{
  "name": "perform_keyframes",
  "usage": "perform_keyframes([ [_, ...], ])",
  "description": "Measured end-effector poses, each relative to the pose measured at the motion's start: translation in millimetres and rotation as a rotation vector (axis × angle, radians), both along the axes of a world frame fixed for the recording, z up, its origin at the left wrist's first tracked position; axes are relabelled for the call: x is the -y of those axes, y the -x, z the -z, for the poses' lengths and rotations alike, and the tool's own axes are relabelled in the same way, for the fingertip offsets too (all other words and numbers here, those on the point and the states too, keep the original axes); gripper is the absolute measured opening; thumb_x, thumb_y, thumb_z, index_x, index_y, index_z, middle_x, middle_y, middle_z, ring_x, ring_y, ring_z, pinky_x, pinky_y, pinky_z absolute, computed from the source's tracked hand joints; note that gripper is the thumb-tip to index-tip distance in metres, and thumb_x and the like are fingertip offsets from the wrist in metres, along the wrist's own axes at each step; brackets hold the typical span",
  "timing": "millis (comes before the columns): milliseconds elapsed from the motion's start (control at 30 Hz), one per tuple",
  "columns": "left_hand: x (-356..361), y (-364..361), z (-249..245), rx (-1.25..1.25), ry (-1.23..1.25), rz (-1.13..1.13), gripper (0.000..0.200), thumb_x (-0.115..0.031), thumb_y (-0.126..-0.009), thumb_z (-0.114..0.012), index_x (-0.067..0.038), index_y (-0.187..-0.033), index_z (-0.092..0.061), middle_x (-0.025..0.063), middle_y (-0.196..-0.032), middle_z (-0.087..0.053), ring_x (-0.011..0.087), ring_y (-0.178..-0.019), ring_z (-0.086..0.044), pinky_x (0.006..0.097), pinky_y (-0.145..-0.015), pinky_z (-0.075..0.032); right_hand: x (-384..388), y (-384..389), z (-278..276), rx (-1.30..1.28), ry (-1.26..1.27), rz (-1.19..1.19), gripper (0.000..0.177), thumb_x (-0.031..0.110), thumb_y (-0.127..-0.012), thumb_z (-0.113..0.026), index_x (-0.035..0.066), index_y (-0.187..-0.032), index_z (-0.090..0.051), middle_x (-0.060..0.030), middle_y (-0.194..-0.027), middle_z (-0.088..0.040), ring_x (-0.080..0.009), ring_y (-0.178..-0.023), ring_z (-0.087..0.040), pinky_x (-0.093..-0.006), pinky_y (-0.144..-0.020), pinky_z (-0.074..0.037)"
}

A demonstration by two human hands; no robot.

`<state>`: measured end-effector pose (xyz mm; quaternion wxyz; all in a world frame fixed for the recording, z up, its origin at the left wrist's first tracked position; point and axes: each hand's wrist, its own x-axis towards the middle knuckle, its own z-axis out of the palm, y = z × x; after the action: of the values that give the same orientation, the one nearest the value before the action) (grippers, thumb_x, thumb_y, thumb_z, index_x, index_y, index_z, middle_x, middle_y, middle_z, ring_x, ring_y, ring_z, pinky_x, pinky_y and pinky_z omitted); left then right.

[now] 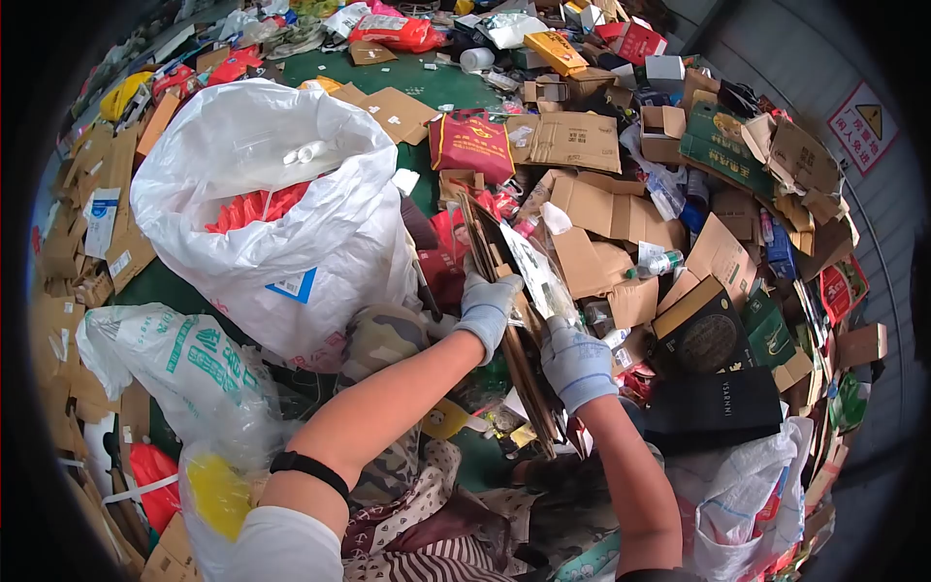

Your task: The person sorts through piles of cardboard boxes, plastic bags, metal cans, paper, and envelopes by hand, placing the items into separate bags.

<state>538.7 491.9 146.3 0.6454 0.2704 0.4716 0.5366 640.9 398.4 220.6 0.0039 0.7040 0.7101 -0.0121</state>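
Left hand: grey-gloved, clamped on the left face of the cardboard sheets; black wristband on the forearm.
Right hand: grey-gloved, closed on the right side of the same sheets, lower and nearer.
Cardboard sheets: flattened, stacked, standing on edge between both hands, tilted to the far left.
Clear plastic film: lying against the right face of the sheets, just above the right hand.
White sack: left of the hands, mouth open, red items inside.
Printed bag: near left, green lettering.
Black box: right of the right hand, among loose cartons.
Red bag: farther off, on the green floor.
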Motion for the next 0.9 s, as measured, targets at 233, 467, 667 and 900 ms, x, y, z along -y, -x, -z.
perform_keyframes([
  [233, -5.9, -21.1, 20.1, -0.251, -0.004, -0.056, 0.088, -0.017, -0.066, -0.067, -0.004, -0.139, -0.020, 0.0224, -0.120, -0.045, 0.0323, -0.105, -0.053, 0.0353, -0.089, -0.043, -18.7, 12.0, 4.3, 0.236, 0.070, 0.025, 0.016, 0.011, -0.081, -0.046, 0.003, -0.093, -0.054, -0.0170, -0.078, -0.064, -0.0308, -0.071, -0.065, -0.0408, -0.060, -0.049],
  [467, 3.9, -31.2, 15.4, -0.267, -0.030, -0.041, 0.089, -0.017, -0.065, -0.067, -0.001, -0.138, -0.017, 0.0258, -0.127, -0.033, 0.0371, -0.113, -0.044, 0.0368, -0.096, -0.039, -13.5, 15.6, -16.3, 0.383, 0.251, 0.059, 0.018, 0.011, -0.081, -0.045, 0.003, -0.094, -0.054, -0.0148, -0.078, -0.066, -0.0280, -0.072, -0.066, -0.0404, -0.060, -0.050],
  [667, 28.7, -38.6, -6.1, -0.492, -0.033, -0.043, 0.091, -0.005, -0.066, -0.068, -0.005, -0.139, -0.014, 0.0202, -0.125, -0.036, 0.0296, -0.106, -0.049, 0.0319, -0.087, -0.045, 5.7, 3.0, -14.8, 0.392, 0.291, 0.138, 0.019, 0.013, -0.084, -0.043, 0.003, -0.096, -0.054, -0.0150, -0.080, -0.066, -0.0307, -0.074, -0.066, -0.0428, -0.060, -0.050],
  [900, 55.7, -23.9, -38.1, -0.459, -0.016, 0.101, 0.095, -0.018, -0.066, -0.070, -0.004, -0.139, -0.010, 0.0276, -0.129, -0.028, 0.0408, -0.119, -0.037, 0.0374, -0.100, -0.034, 72.4, -73.8, 31.3, 0.496, 0.456, 0.286, 0.030, 0.019, -0.081, -0.050, 0.009, -0.109, -0.050, -0.0122, -0.079, -0.066, -0.0294, -0.069, -0.065, -0.0412, -0.059, -0.050],
])
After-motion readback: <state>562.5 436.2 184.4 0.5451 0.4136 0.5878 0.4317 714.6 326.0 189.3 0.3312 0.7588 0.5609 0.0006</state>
